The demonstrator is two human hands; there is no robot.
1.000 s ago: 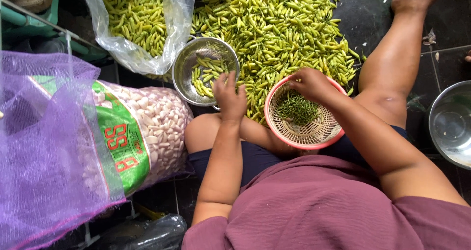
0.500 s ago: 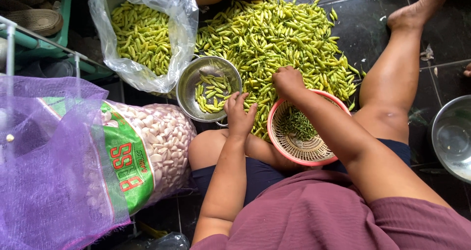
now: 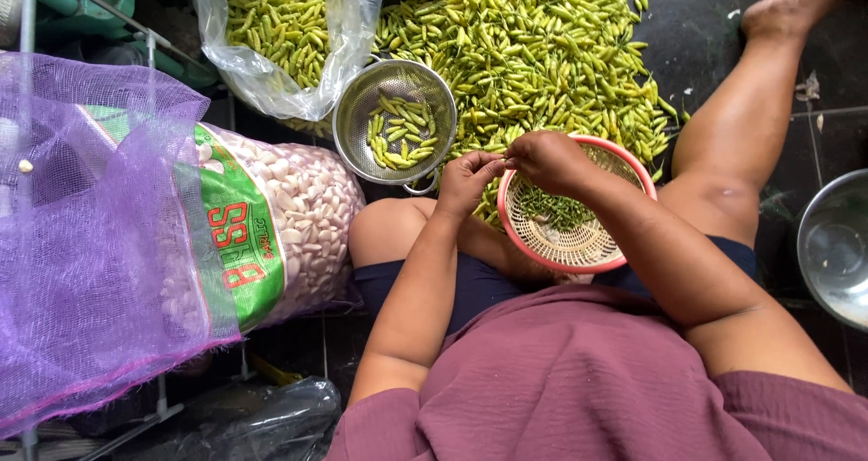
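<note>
My left hand [image 3: 467, 179] and my right hand [image 3: 545, 158] meet fingertip to fingertip over the rim of a pink woven basket [image 3: 608, 244] that holds green stems [image 3: 556, 210]. Both pinch one small chili between them; it is mostly hidden by the fingers. A metal colander [image 3: 358, 116] with several yellow-green chilies sits just left of my hands. A large heap of yellow-green chilies [image 3: 542, 54] lies on the dark floor beyond them.
A clear plastic bag of chilies [image 3: 280, 27] stands at top left. A clear sack of peeled garlic [image 3: 289, 217] and a purple mesh bag [image 3: 81, 244] lie at left. A steel bowl [image 3: 836, 249] sits at the right edge. My bare leg [image 3: 750, 127] stretches right of the heap.
My right hand came back from the chili heap toward the basket. My left hand left the colander and joined it, both now pinching one chili.
</note>
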